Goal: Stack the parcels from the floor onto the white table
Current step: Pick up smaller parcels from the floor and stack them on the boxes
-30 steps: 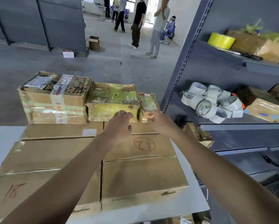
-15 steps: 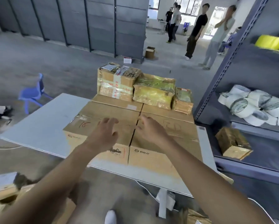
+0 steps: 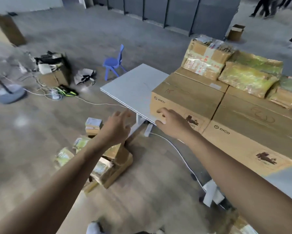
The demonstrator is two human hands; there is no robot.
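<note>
As boxes (image 3: 189, 97) crowd white table (image 3: 133, 85), open carton (image 3: 57, 78) holds clutter (image 3: 44, 68)

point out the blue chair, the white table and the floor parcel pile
blue chair (image 3: 112, 62), head view, on its seat
white table (image 3: 133, 86), head view, bare part of its top
floor parcel pile (image 3: 123, 159), head view, brown top parcel

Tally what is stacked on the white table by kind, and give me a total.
On the white table:
Large plain brown cardboard boxes: 4
Smaller tape-wrapped parcels lying on top of them: 3
Total: 7
</note>
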